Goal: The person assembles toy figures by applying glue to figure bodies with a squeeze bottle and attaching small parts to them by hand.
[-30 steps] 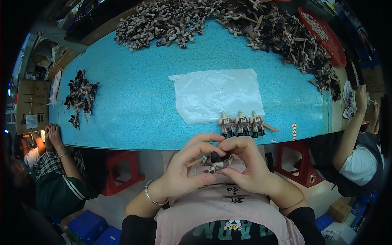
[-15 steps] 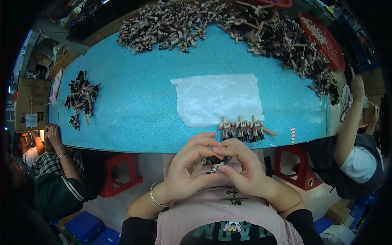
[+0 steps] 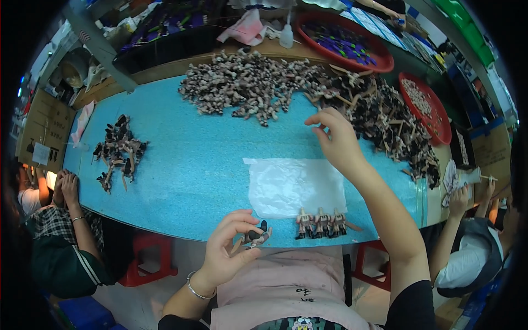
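My left hand [image 3: 228,247], a bangle at its wrist, pinches a small doll figure [image 3: 256,236] with dark and pale parts near the table's front edge. Stretched over the blue table, my right hand [image 3: 335,137] has loosely bent fingers apart, and nothing shows between them. It is nearest to a heap of dark figure parts with tan strips [image 3: 379,110]. Left of that lies a heap of pale and dark small parts [image 3: 236,82]. Three similar figures [image 3: 322,224] lie side by side at the front edge, below a clear plastic sheet [image 3: 294,190].
A smaller pile of figures [image 3: 120,151] lies on the left of the blue table [image 3: 176,176]. Red trays with pale bits [image 3: 421,99] and purple pieces [image 3: 338,44] stand at the back right. Other people sit at both ends; red stools [image 3: 148,258] stand below.
My right hand has let go of the doll figure and moved forward toward the heaps. My left hand keeps the figure and has shifted a little left. The view has tilted up.
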`<state>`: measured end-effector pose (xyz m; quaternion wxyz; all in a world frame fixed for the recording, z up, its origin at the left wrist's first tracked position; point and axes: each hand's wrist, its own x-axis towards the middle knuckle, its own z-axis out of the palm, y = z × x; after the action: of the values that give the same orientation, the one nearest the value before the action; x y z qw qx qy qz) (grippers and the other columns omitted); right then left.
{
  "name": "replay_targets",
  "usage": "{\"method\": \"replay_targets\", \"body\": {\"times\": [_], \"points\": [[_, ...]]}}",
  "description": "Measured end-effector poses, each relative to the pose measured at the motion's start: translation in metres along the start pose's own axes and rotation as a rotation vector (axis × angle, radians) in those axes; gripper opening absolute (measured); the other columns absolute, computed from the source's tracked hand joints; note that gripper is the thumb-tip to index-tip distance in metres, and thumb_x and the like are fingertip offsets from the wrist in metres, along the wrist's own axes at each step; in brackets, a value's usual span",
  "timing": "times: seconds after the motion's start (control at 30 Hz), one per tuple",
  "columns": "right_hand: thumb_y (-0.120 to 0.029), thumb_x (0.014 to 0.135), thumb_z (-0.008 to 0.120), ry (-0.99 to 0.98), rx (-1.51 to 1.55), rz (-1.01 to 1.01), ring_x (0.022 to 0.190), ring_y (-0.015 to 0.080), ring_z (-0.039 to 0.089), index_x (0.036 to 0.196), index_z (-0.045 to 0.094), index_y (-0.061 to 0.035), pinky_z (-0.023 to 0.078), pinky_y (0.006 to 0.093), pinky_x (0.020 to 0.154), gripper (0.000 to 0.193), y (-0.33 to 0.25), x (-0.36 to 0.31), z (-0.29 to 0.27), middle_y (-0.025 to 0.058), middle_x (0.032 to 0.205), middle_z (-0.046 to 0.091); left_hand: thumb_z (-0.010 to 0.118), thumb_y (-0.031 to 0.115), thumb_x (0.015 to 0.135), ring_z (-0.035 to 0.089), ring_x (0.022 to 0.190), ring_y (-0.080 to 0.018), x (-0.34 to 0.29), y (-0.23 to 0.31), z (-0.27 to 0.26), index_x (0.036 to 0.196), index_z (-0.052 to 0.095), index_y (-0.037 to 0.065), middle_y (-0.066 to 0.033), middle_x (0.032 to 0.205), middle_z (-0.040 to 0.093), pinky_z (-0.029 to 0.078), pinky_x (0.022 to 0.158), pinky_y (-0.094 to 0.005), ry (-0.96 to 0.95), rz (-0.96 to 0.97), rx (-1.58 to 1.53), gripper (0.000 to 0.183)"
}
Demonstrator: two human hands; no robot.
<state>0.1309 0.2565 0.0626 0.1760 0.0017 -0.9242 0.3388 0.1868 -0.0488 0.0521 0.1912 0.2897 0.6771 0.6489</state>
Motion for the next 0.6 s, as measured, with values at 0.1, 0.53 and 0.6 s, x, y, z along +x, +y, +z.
{"method": "replay_targets", "body": {"times": [0.1, 0.53, 0.6], "points": [[0.007, 0.076, 0.062, -0.021, -0.121, -0.131, 0.093, 0.0312, 0.055, 0.097, 0.062, -0.0057, 0.045, 0.0379, 0.080, 0.025, 0.008, 0.033, 0.029, 0.0136, 0.096, 0.055, 0.075, 0.009, 0.072, 0.045, 0.121, -0.0296, -0.003, -0.002, -0.005, 0.102, 0.062, 0.003, -0.0106, 0.115, 0.054, 0.034, 0.102, -0.0412, 0.019, -0.005, 0.001, 0.033], [0.000, 0.065, 0.066, -0.034, -0.350, -0.396, 0.093, 0.0332, 0.052, 0.087, 0.054, -0.0066, 0.043, 0.0436, 0.076, 0.026, 0.005, 0.081, 0.059, 0.0126, 0.092, 0.051, 0.072, 0.005, 0.073, 0.048, 0.119, -0.0270, -0.006, -0.005, -0.021, 0.102, 0.062, 0.004, -0.0100, 0.116, 0.055, 0.039, 0.098, -0.0375, 0.138, -0.030, 0.017, 0.031], [-0.005, 0.067, 0.068, -0.026, -0.390, -0.419, 0.090, 0.0338, 0.052, 0.085, 0.052, -0.0050, 0.042, 0.0436, 0.076, 0.025, 0.006, 0.075, 0.051, 0.0128, 0.092, 0.052, 0.072, 0.005, 0.074, 0.050, 0.115, -0.0259, -0.001, -0.008, -0.023, 0.102, 0.061, 0.004, -0.0102, 0.114, 0.056, 0.041, 0.095, -0.0355, 0.142, 0.004, 0.095, 0.030]]}}
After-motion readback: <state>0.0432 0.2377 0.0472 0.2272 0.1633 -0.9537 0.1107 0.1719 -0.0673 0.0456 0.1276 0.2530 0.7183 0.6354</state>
